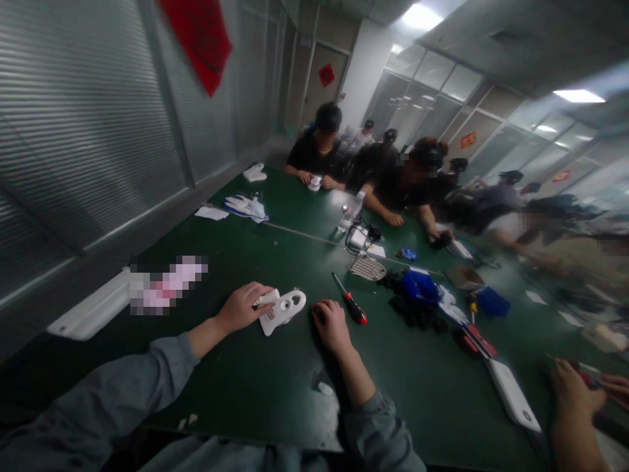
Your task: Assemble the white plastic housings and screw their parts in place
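My left hand (246,307) is closed on the left side of a white plastic part (282,312). That part has a round hole, a second opening near its rounded end, and a short tube at its upper edge. To its right, my right hand (334,322) rests low over the green table (275,387), apart from the part. Its fingers are curled downward, and whatever may lie under the fingertips is hidden. A screwdriver (350,299) with a red and black handle lies just right of this hand. Nearer my body is a small white piece (325,389).
A long white housing (93,305) lies at the left. Rightward are a blue bin (420,286), dark small parts (417,313) and a white device (514,393). A bottle (351,213) stands farther back. Co-workers sit across, and another person's hand (574,393) is at the right.
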Available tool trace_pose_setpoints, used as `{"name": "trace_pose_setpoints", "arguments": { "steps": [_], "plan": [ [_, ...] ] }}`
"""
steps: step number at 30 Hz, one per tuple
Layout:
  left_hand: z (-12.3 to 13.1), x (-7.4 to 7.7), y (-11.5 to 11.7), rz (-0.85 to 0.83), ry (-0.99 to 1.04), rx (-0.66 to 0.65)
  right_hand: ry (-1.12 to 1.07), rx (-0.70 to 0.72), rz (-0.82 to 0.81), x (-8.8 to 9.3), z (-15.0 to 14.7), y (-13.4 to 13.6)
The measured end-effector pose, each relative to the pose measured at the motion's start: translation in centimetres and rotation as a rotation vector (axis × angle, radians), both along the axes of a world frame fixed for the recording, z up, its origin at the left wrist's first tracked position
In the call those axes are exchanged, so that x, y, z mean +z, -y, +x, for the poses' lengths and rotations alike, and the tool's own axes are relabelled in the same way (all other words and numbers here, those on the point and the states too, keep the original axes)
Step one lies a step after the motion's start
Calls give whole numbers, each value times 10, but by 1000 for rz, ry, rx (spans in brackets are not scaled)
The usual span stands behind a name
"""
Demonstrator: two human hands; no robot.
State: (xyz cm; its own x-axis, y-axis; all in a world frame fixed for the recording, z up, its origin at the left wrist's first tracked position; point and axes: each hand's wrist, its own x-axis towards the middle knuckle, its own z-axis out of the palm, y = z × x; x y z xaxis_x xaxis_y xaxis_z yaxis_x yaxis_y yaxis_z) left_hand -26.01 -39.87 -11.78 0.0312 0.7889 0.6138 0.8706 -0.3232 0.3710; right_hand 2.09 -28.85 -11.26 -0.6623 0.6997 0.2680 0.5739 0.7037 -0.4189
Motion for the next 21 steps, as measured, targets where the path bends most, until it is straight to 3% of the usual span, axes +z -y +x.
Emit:
{"name": "trace_pose_setpoints", "arguments": {
  "steps": [5,11,21],
  "plan": [
    [-3,-3,0,-35,18,5,-10,27,-2,5,-17,5],
    [-5,-4,-1,-58,60,33,-71,73,-36,4,-9,15],
    [-6,-6,-4,-72,119,73,-101,56,-108,-3,-8,5]
  ]
}}
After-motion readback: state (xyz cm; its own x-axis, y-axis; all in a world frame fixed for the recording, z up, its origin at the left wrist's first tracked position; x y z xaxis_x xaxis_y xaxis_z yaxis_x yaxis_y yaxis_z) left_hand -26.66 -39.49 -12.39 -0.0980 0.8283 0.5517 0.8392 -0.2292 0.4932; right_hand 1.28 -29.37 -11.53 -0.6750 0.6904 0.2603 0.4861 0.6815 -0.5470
